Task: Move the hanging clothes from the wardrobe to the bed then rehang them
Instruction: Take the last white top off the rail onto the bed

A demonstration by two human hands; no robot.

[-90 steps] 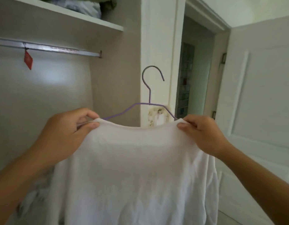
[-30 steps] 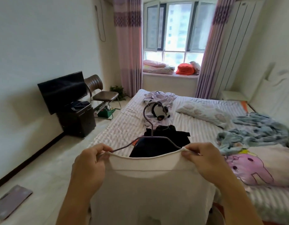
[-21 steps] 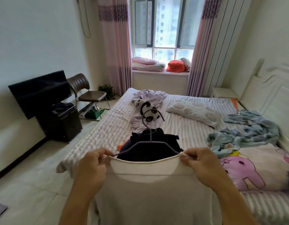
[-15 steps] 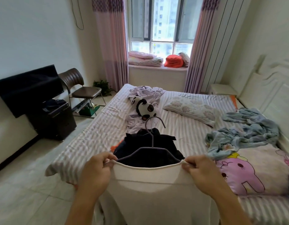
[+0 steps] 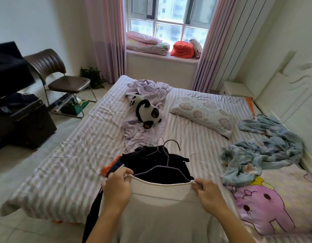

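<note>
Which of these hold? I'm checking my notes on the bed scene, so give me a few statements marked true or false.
1. Both hands, left hand and right hand, grip the white shirt at its shoulders. True.
2. The shirt is off its hanger. False: the hanger is still inside the neckline.
3. Dark clothes already lie on the bed. True.
4. The panda toy sits on the chair. False: it lies on the bed.
5. The pillow is on the bed. True.
</note>
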